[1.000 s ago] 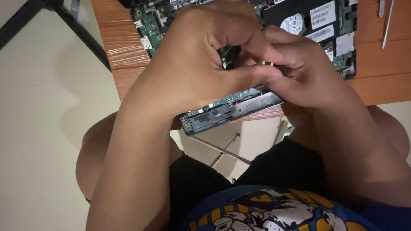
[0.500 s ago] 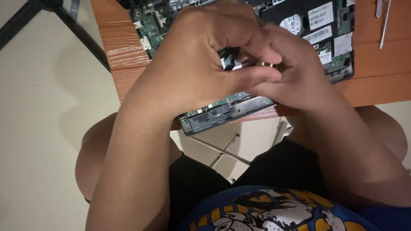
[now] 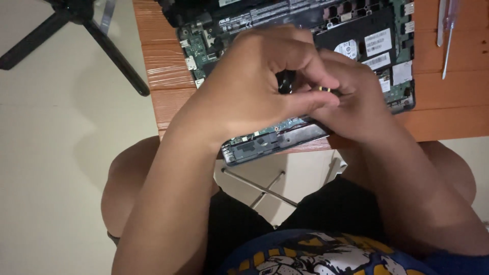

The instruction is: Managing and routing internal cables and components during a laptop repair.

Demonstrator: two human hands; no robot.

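Observation:
An opened laptop lies bottom-up on a wooden table, its green circuit board and labelled black parts exposed. My left hand and my right hand are pressed together over the laptop's near half. Between their fingertips sits a small dark part with a gold-coloured tip. Both hands have fingers pinched around it. The hands hide most of what lies beneath them.
Two slim tools, one a screwdriver with a clear handle, lie on the table at the far right. A black tripod leg stands on the pale floor to the left. My knees and dark shorts are below the table's edge.
Both hands have stayed locked together over the laptop. The fingers have shifted slightly, and the gold-tipped part shows a little more clearly.

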